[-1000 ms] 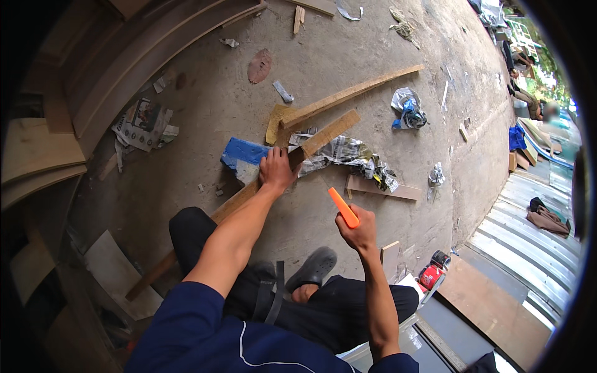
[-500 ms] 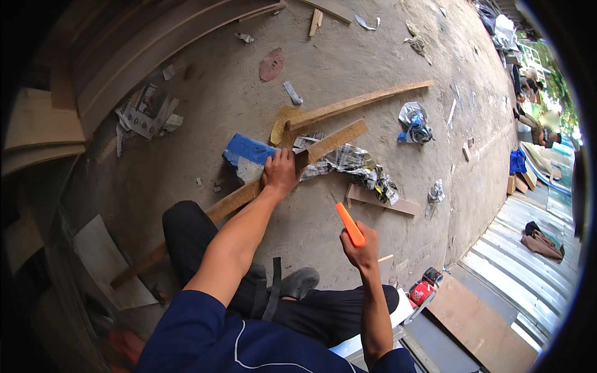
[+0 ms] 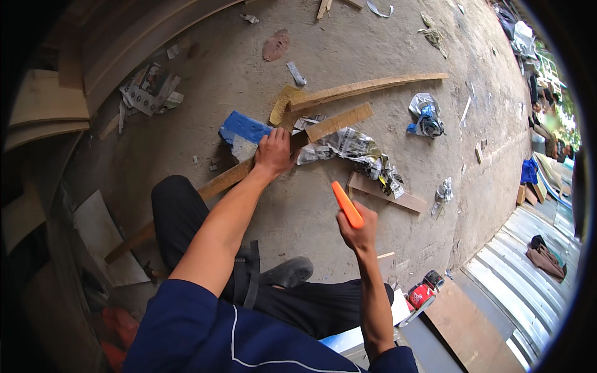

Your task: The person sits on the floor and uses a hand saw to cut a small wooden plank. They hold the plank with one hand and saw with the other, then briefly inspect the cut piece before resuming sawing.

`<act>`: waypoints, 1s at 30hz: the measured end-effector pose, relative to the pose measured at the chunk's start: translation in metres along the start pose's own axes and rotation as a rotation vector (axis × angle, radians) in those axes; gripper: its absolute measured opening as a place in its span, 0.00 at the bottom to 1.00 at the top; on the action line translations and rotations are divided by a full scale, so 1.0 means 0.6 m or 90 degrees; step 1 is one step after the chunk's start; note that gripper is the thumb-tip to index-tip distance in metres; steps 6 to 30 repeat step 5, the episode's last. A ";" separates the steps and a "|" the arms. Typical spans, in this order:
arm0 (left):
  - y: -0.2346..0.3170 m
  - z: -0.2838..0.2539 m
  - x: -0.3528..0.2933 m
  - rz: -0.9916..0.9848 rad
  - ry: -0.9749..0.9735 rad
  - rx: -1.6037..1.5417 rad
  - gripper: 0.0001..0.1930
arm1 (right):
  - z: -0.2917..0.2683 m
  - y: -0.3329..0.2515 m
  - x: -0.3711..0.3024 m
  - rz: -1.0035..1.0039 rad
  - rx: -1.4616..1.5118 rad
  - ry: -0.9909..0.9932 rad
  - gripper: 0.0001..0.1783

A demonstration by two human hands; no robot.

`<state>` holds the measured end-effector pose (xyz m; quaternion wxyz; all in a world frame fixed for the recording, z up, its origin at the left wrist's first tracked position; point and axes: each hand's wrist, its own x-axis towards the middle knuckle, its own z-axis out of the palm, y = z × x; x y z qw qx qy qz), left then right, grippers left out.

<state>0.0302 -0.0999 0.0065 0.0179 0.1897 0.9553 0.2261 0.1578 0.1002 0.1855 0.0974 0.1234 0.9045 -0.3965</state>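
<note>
My left hand presses down on a long wooden plank, its fingers curled over the edge. The plank slants from beside my left knee up to the right. Under and beside it, near that hand, lies a blue-and-white block. In my right hand, to the right and nearer to me, is an orange-handled tool. Its handle points up and away; the working end cannot be made out. The tool is apart from the plank.
Another wooden strip and a yellowish scrap lie beyond the plank. Crumpled newspaper sits by its far end, with a short board closer. A red power tool stands right of my knee, near corrugated metal sheeting. People are at far right.
The view has shifted slightly, so the floor items sit a little differently in it. My left hand stays on the plank, and my right hand still grips the orange-handled tool.
</note>
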 end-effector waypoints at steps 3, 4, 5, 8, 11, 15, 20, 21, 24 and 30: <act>-0.006 0.007 0.038 -0.024 0.032 0.009 0.25 | 0.010 0.002 0.039 -0.046 -0.005 0.042 0.09; -0.013 0.007 0.021 -0.034 0.012 0.007 0.25 | 0.019 0.000 0.028 -0.045 -0.002 0.042 0.09; -0.013 0.008 0.007 -0.052 -0.042 0.004 0.26 | 0.014 -0.005 0.019 -0.002 0.019 0.011 0.08; -0.013 0.008 0.007 -0.052 -0.042 0.004 0.26 | 0.014 -0.005 0.019 -0.002 0.019 0.011 0.08; -0.013 0.008 0.007 -0.052 -0.042 0.004 0.26 | 0.014 -0.005 0.019 -0.002 0.019 0.011 0.08; -0.013 0.008 0.007 -0.052 -0.042 0.004 0.26 | 0.014 -0.005 0.019 -0.002 0.019 0.011 0.08; -0.013 0.008 0.007 -0.052 -0.042 0.004 0.26 | 0.014 -0.005 0.019 -0.002 0.019 0.011 0.08; -0.013 0.008 0.007 -0.052 -0.042 0.004 0.26 | 0.014 -0.005 0.019 -0.002 0.019 0.011 0.08; -0.013 0.008 0.007 -0.052 -0.042 0.004 0.26 | 0.014 -0.005 0.019 -0.002 0.019 0.011 0.08; -0.013 0.008 0.007 -0.052 -0.042 0.004 0.26 | 0.014 -0.005 0.019 -0.002 0.019 0.011 0.08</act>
